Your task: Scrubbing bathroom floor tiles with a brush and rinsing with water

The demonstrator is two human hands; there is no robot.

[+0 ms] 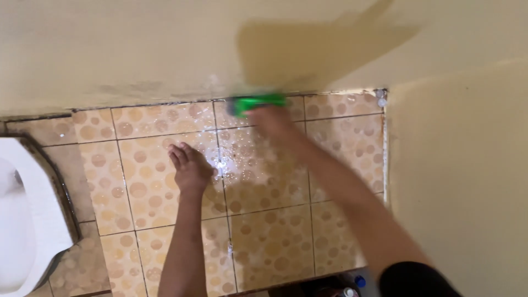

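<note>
1. Head view: the right hand (273, 118) is closed around a green scrub brush (257, 104), though motion blur hides the exact grip. The brush sits on the tiled floor (275, 242) right where it meets the yellow wall (137, 49), near the far corner.
2. The left hand (190, 166) lies flat on the wet tiles, fingers spread slightly apart and holding nothing, propping up the person's weight.
3. The tiles around both hands are covered with soapy foam and water, shining under the light. A white toilet bowl (25, 220) stands at the left edge, well apart from the hands.
4. What could go wrong: I judge the propping palm could slide on the soapy tile, tipping the person forward. The brush could also slip out of a wet grip, or knuckles could scrape the wall at the end of a stroke. Foam could splash up towards the face.
5. Count: one brush, two hands, one toilet bowl, two wall faces meeting at one corner. At the bottom edge there are some small bottle tops (357, 283), too cropped to count surely.
</note>
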